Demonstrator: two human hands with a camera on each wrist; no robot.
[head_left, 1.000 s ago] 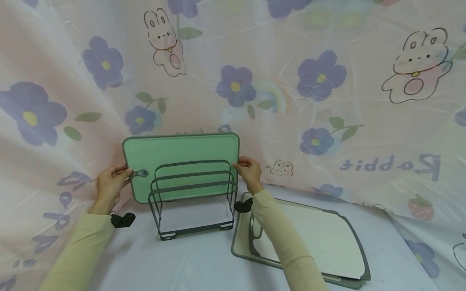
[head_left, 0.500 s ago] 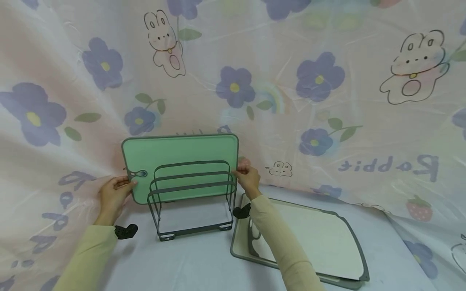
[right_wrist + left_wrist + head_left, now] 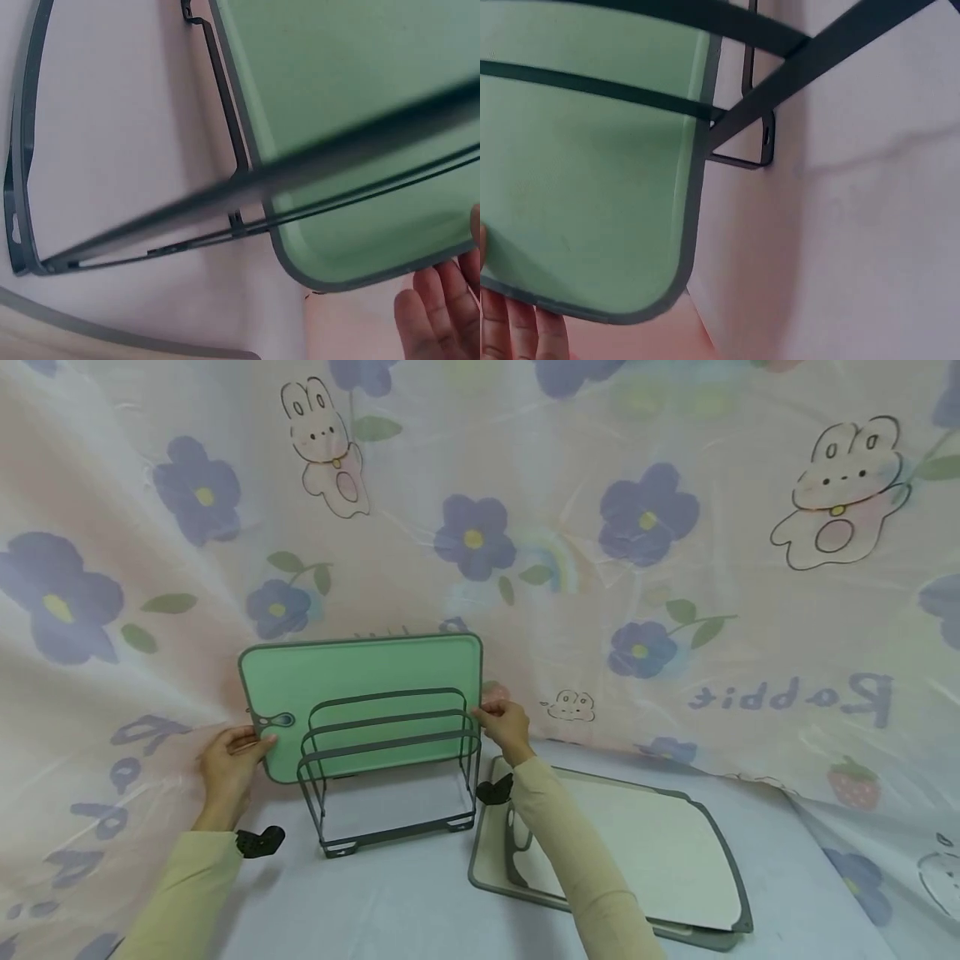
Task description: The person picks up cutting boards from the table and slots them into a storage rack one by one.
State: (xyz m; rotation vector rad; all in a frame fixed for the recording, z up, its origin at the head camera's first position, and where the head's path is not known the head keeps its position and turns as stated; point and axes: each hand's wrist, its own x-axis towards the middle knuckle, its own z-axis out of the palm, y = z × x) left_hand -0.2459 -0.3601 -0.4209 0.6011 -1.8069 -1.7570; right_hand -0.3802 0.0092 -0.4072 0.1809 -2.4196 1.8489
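A green cutting board (image 3: pixel 360 667) with a dark rim stands upright, long side level, at the back of a dark metal rack (image 3: pixel 405 837). Near its left edge is a small teardrop-shaped hanging hole. My left hand (image 3: pixel 227 772) pinches the left edge below that hole, thumb on the front face and fingers behind. On the opposite edge, my right hand (image 3: pixel 506 727) pinches the board beside the rack's hoops. In the left wrist view, fingers (image 3: pixel 521 326) lie along the rim near a rounded corner. Fingers (image 3: pixel 442 304) also reach behind the rim in the right wrist view.
To the right of the rack, pale boards (image 3: pixel 645 852) with grey edges lie stacked flat on the white tabletop (image 3: pixel 420 910), partly under my right forearm. A patterned curtain (image 3: pixel 570 602) hangs close behind the green board. Black wrist straps sit on both sleeves.
My left hand has slid down the board's left edge, from beside the hanging hole to below it. My right hand sits slightly lower on its edge. The board stays in the rack.
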